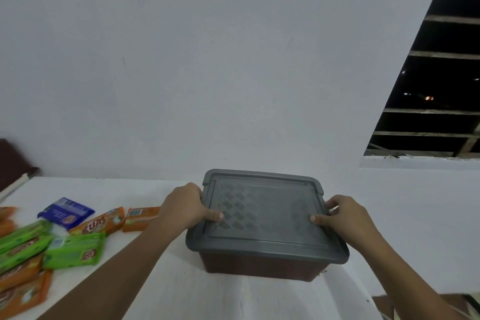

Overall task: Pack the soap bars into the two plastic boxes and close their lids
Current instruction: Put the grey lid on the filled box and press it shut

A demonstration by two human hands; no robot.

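Orange-wrapped soap bars point(20, 291) lie nearest you at the left edge of the white table point(161, 280), with green-wrapped soap bars point(74, 251) just beyond them, all loose and unpacked. To their right, mid-table, stands the dark brown rectangular plastic box point(259, 266), its grey translucent plastic lid point(265, 218) seated on top. Your left hand point(181, 205) grips the lid's left edge and your right hand point(345, 215) its right edge, thumbs flat on top and fingers curled round the rim. A blue soap packet point(66, 212) lies farther back on the left. You cannot see inside the box, and no second box shows. With so many bars out, you are likely opening it: lift both edges evenly so the lid unclips without dragging the box.
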